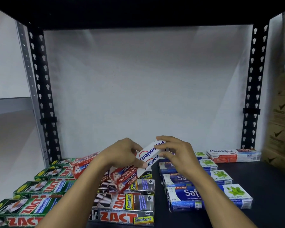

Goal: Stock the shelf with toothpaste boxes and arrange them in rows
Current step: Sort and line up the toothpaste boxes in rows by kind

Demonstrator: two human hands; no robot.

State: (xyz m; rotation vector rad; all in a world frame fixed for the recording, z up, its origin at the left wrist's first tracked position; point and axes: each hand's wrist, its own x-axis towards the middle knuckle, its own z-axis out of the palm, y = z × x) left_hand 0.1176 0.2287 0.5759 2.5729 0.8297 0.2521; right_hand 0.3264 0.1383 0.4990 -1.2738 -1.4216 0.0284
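Observation:
Both hands hold a red and white Pepsodent toothpaste box [138,165] tilted above the middle of the black shelf [270,186]. My left hand [123,153] grips its middle from the left, thumb on the front. My right hand [173,155] pinches its upper white end. Another red and white Pepsodent box [82,163] lies behind my left forearm. One Pepsodent box [234,155] lies flat at the back right.
Green Zact Whitening boxes [39,186] form a row on the left. Black Zact Smokers boxes [127,203] run down the middle. Blue Safi boxes [209,195] lie in a row on the right. Black perforated uprights [41,89] frame the bay. Cardboard cartons [281,120] stand at the right.

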